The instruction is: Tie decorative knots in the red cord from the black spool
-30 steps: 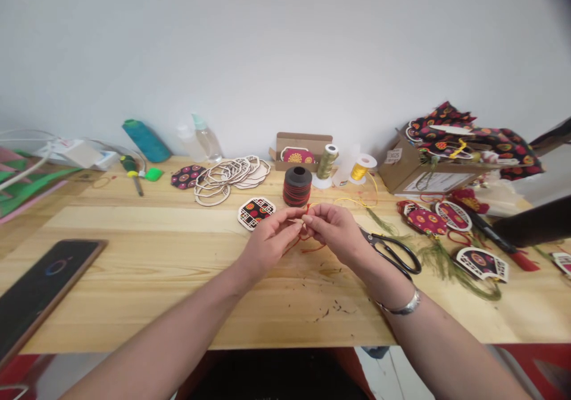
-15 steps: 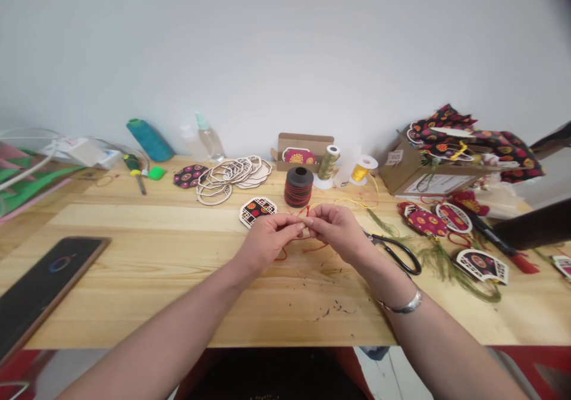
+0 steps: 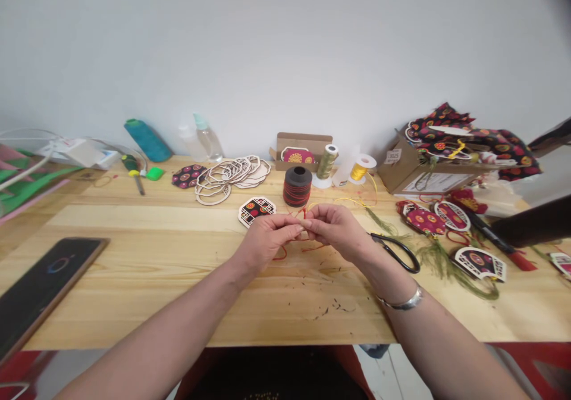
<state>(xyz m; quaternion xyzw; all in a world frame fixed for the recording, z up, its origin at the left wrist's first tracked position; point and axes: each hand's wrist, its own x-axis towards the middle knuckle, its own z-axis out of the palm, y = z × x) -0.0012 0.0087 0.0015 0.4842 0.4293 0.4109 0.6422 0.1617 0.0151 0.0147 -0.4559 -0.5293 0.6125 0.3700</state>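
My left hand and my right hand meet fingertip to fingertip above the table, both pinched on a thin red cord. Loops and loose ends of the cord hang below and stick up behind the fingers; the part between the fingertips is hidden. Just behind my left hand lies an eight-sided wooden-framed ornament with dark patterned fabric. A spool of dark red cord stands upright beyond both hands. By my right wrist rest black-handled scissors, their blades partly covered by the hand.
Wooden frames lie piled at the back, near a teal thread cone and a screwdriver. A phone lies left. Yellow and olive thread spools stand behind. Right are a cardboard box and tasselled ornaments.
Almost nothing differs. The whole view has shifted slightly, and both hands keep their pinch on the red cord in the same place.
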